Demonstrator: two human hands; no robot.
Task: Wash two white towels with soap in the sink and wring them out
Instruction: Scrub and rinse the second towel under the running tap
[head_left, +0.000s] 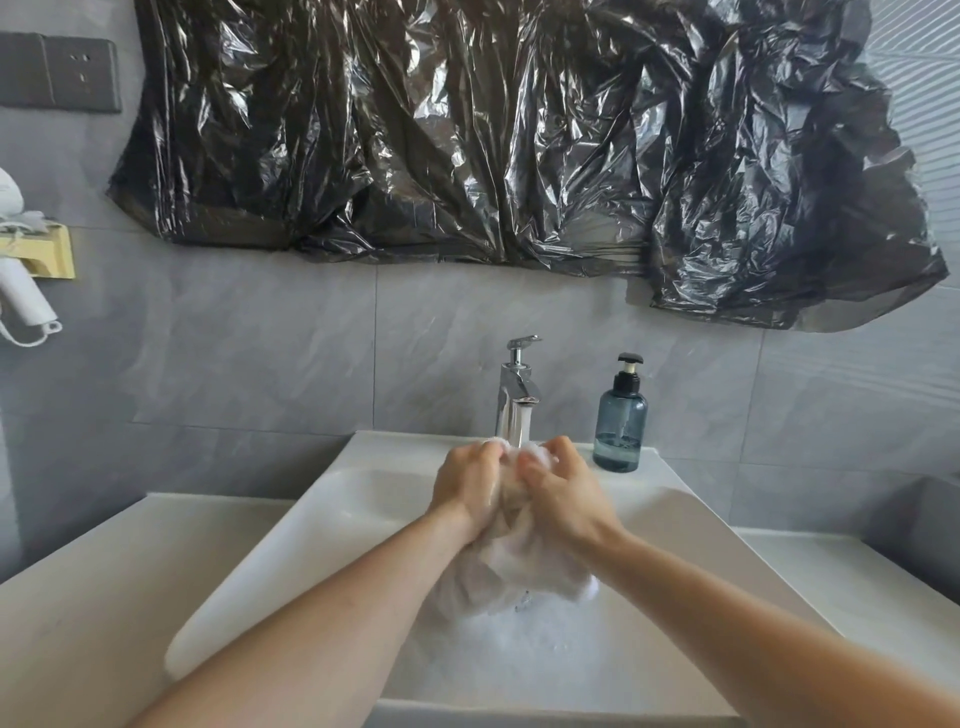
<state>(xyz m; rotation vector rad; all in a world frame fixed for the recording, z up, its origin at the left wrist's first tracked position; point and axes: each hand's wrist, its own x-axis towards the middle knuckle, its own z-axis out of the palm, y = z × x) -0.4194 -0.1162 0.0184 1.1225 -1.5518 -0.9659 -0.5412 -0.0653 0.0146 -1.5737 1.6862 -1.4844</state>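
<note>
Both grips, left hand (467, 486) & right hand (563, 493), clench towel (519, 566); rest hangs below over sink (260, 571).

Grey tiled wall (260, 353) carries crumpled black plastic sheeting (493, 130), a grey socket plate (60, 73) at its left.

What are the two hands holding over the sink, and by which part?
Both the left hand and right hand grip one bunched white towel by its upper end; the rest hangs below.
</note>
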